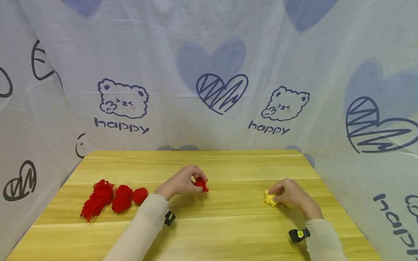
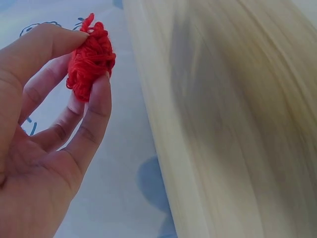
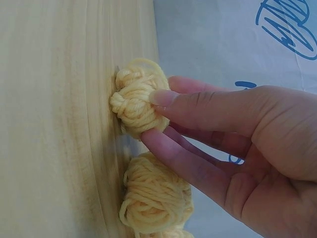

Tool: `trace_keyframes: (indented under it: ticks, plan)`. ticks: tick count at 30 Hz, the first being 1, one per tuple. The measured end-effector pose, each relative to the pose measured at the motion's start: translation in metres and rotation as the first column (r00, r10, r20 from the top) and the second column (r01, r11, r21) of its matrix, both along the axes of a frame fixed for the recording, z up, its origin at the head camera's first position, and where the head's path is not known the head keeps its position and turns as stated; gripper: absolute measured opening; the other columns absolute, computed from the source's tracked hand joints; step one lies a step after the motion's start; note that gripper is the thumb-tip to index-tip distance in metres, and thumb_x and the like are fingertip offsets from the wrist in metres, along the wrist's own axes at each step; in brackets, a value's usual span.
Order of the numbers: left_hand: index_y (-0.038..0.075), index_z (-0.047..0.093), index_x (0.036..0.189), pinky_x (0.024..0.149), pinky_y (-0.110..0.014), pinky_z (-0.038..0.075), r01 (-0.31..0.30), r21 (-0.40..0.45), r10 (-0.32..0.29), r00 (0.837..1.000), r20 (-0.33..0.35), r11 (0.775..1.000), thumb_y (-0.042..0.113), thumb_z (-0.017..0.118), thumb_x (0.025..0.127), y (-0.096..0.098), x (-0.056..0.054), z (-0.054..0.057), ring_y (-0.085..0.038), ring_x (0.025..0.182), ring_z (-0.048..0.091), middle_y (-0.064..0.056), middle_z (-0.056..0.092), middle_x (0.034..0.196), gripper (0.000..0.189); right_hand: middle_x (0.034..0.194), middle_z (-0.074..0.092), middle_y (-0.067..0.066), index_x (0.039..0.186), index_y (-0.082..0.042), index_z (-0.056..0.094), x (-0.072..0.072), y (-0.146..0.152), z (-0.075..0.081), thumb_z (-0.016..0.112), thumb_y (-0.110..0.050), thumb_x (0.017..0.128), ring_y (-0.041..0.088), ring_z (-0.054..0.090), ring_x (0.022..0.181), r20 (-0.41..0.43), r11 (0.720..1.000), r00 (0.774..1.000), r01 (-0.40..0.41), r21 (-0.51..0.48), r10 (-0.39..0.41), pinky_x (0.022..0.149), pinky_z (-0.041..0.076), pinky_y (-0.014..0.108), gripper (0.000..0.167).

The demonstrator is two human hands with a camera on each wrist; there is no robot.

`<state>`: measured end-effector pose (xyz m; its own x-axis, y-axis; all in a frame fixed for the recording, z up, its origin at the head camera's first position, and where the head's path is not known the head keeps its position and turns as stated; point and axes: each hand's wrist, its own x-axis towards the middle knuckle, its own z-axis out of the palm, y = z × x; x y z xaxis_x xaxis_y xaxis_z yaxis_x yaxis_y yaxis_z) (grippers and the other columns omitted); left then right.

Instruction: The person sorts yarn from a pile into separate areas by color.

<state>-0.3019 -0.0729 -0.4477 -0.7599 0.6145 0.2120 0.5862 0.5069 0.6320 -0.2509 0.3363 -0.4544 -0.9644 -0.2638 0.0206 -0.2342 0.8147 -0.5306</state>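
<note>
My left hand (image 1: 184, 181) pinches a small red yarn ball (image 2: 93, 62) between thumb and fingers, held over the middle of the table. In the left wrist view a loop of yarn sticks up from its top. On the right side, my right hand (image 1: 290, 195) pinches a yellow yarn ball (image 3: 138, 101) right at the tabletop. A second yellow yarn ball (image 3: 156, 193) lies beside it in the right wrist view, with more yellow yarn at the frame's lower edge. The hand mostly hides these from the head view.
On the table's left lie a loose red yarn bundle (image 1: 98, 199), red yarn balls (image 1: 122, 198) close beside it and a smaller round red ball (image 1: 140, 195). The wooden table (image 1: 225, 232) meets a white printed curtain (image 1: 169, 119) at its back and sides.
</note>
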Motion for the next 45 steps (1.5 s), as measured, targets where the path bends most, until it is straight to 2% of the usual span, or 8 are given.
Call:
trace_keyframes:
  ticks: [10, 19, 26, 35, 41, 45]
  plan:
    - [0.011, 0.078, 0.102, 0.076, -0.02, 0.057, -0.039, -0.023, 0.039, 0.999, 0.014, 0.999, 0.008, 0.083, 0.083, -0.026, 0.008, 0.005, -0.015, 0.093, 0.059, 0.001, 0.067, 0.099, 0.021, 0.098, 0.077, 0.009, 0.097, -0.007, 0.082, 0.001, 0.0, 0.0, 0.083, 0.0, 0.082, 0.016, 0.066, 0.084, 0.0, 1.0, 1.0, -0.001, -0.005, 0.001, 0.072, 0.058, 0.032, 0.017]
    - [0.012, 0.078, 0.101, 0.076, -0.02, 0.058, -0.033, -0.013, 0.033, 0.999, -0.01, 0.999, 0.008, 0.084, 0.082, -0.048, 0.011, 0.006, -0.015, 0.092, 0.061, 0.0, 0.068, 0.099, 0.02, 0.097, 0.077, 0.008, 0.098, -0.006, 0.082, 0.001, 0.0, 0.0, 0.083, 0.001, 0.081, 0.014, 0.065, 0.082, 0.003, 1.0, 1.0, -0.002, -0.014, 0.002, 0.069, 0.056, 0.028, 0.018]
    - [0.015, 0.079, 0.099, 0.077, -0.022, 0.061, -0.048, -0.006, 0.048, 0.999, 0.009, 0.999, 0.005, 0.084, 0.082, -0.067, 0.012, 0.006, -0.015, 0.093, 0.063, -0.001, 0.07, 0.102, 0.02, 0.097, 0.077, 0.008, 0.097, -0.007, 0.082, 0.001, 0.001, -0.001, 0.083, -0.001, 0.081, 0.015, 0.066, 0.083, -0.001, 1.0, 1.0, 0.0, -0.009, 0.0, 0.071, 0.057, 0.03, 0.017]
    - [0.012, 0.08, 0.098, 0.076, -0.023, 0.061, -0.079, -0.031, 0.078, 0.997, -0.013, 0.996, 0.005, 0.084, 0.081, -0.095, 0.016, 0.012, -0.018, 0.095, 0.064, -0.001, 0.071, 0.1, 0.018, 0.098, 0.078, 0.009, 0.096, -0.007, 0.082, 0.0, 0.002, -0.001, 0.083, 0.0, 0.081, 0.016, 0.067, 0.085, -0.008, 1.0, 1.0, -0.006, -0.004, 0.006, 0.073, 0.059, 0.034, 0.017]
    - [0.01, 0.081, 0.099, 0.076, -0.022, 0.06, -0.098, -0.075, 0.099, 0.995, 0.01, 0.992, 0.008, 0.086, 0.081, -0.108, 0.017, 0.011, -0.017, 0.095, 0.063, -0.001, 0.071, 0.101, 0.019, 0.099, 0.077, 0.009, 0.097, -0.007, 0.082, 0.0, 0.003, -0.002, 0.083, -0.001, 0.082, 0.016, 0.067, 0.085, -0.006, 1.0, 1.0, -0.01, -0.014, 0.009, 0.074, 0.059, 0.034, 0.016]
    - [0.011, 0.081, 0.098, 0.078, -0.028, 0.059, -0.119, -0.112, 0.121, 0.993, 0.005, 0.987, 0.009, 0.086, 0.081, -0.113, 0.018, 0.009, -0.016, 0.093, 0.062, 0.0, 0.071, 0.1, 0.018, 0.099, 0.077, 0.008, 0.097, -0.008, 0.082, -0.001, 0.003, -0.003, 0.083, -0.001, 0.082, 0.015, 0.067, 0.085, 0.0, 1.0, 1.0, -0.003, -0.017, 0.003, 0.074, 0.058, 0.032, 0.016]
